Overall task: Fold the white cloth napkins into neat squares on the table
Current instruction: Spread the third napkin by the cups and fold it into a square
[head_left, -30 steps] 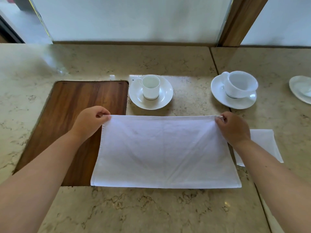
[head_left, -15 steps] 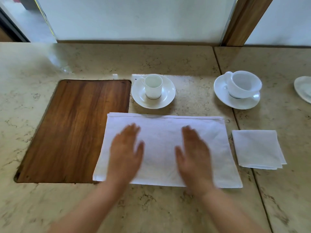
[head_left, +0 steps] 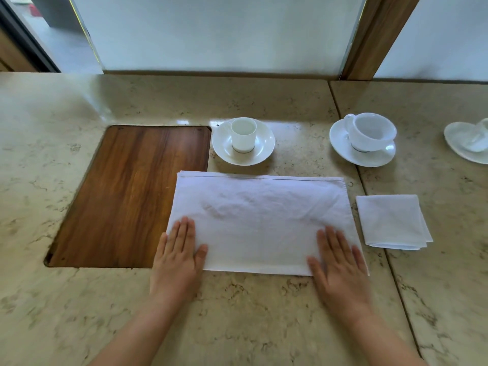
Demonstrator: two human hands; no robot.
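I am smoothing the half-folded napkin (head_left: 260,225), a wide white rectangle lying flat on the tabletop (head_left: 250,318), its left edge overlapping the wooden inlay (head_left: 132,194). My left hand (head_left: 178,260) rests flat, fingers straight, on its near left corner; my right hand (head_left: 340,262) lies the same way on its near right corner. Neither pinches anything. Faint wrinkles show across the middle. Next, I judge, I must take one short end and bring it over to the other, edges matched, to make a square like the finished napkin (head_left: 393,221) just to the right. I can read no brand or writing anywhere, not even on the cups (head_left: 371,132).
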